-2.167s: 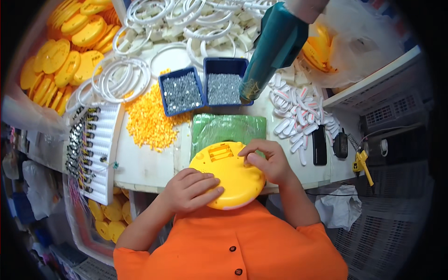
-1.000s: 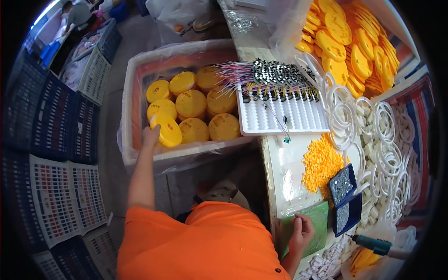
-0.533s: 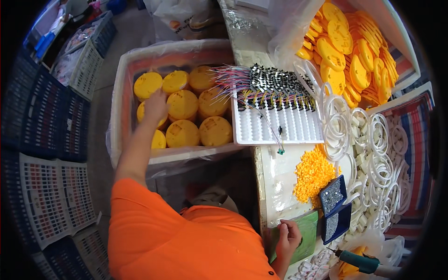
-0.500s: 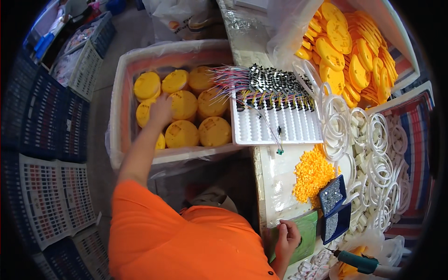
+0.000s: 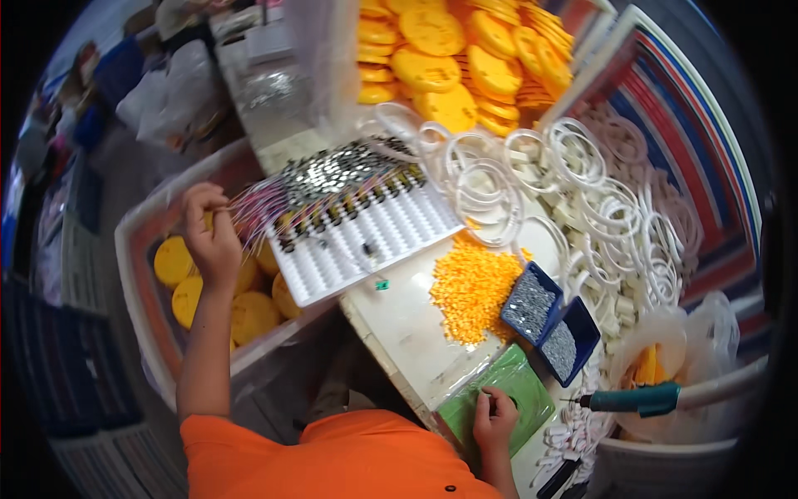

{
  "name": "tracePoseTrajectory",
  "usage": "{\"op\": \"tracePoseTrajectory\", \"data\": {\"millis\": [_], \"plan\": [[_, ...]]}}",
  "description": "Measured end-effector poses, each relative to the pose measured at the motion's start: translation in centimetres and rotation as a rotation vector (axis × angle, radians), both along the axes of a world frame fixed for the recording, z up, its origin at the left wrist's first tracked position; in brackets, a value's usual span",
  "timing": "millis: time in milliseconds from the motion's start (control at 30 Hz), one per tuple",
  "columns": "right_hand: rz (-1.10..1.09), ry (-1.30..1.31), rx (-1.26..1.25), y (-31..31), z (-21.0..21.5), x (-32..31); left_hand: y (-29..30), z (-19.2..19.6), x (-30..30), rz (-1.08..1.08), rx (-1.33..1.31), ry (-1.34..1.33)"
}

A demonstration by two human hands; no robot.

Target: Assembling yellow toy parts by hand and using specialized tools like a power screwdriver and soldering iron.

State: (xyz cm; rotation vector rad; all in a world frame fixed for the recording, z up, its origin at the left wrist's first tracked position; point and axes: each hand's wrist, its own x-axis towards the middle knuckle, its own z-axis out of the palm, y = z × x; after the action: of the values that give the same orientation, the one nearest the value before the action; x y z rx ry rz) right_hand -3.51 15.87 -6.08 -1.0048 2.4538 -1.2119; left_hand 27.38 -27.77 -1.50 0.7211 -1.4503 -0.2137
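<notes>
My left hand (image 5: pixel 212 233) is raised over the white foam-like box (image 5: pixel 133 249), beside the loose ends of thin coloured wires (image 5: pixel 259 206). Its fingers are curled closed, and whether a wire is between them is unclear. The wires hang off a ribbed white tray (image 5: pixel 382 249) holding rows of small black parts. Round yellow plastic housings (image 5: pixel 253 318) sit inside the box below that hand. On the right, my right hand (image 5: pixel 496 418) rests at a green mat (image 5: pixel 530 397) with thumb and fingers drawn together; anything held there is too small to make out.
Small orange pieces (image 5: pixel 472 287) are heaped on the table beside two blue bins (image 5: pixel 588 327) of tiny metal parts. A teal electric screwdriver (image 5: pixel 636 400) juts in from the right. White rings (image 5: pixel 573 150) cover the far right, and yellow-orange discs (image 5: pixel 428 71) fill a container behind.
My left hand has come up from among the yellow housings to the wire ends at the tray. The whole view has turned toward the right. My right hand stays at the green mat.
</notes>
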Motion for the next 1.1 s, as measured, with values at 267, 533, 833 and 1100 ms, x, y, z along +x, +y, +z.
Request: {"op": "tracePoseTrajectory", "data": {"millis": [267,533,833,1100], "plan": [[0.096,0.284,-0.017,-1.1,1.1,0.3,-9.3,7.3,-25.9,-0.421,0.235,-0.615],[0.070,0.253,-0.027,-1.2,1.0,0.3,-22.9,1.3,-37.7,0.020,-0.034,-0.979],[0.017,-0.103,0.269,-0.2,1.8,1.1,-22.7,2.7,-40.6,0.231,0.017,-1.265],[0.075,0.141,-0.081,-1.0,0.9,0.2,-10.4,13.0,-32.7,-0.450,0.053,-0.510]]}}
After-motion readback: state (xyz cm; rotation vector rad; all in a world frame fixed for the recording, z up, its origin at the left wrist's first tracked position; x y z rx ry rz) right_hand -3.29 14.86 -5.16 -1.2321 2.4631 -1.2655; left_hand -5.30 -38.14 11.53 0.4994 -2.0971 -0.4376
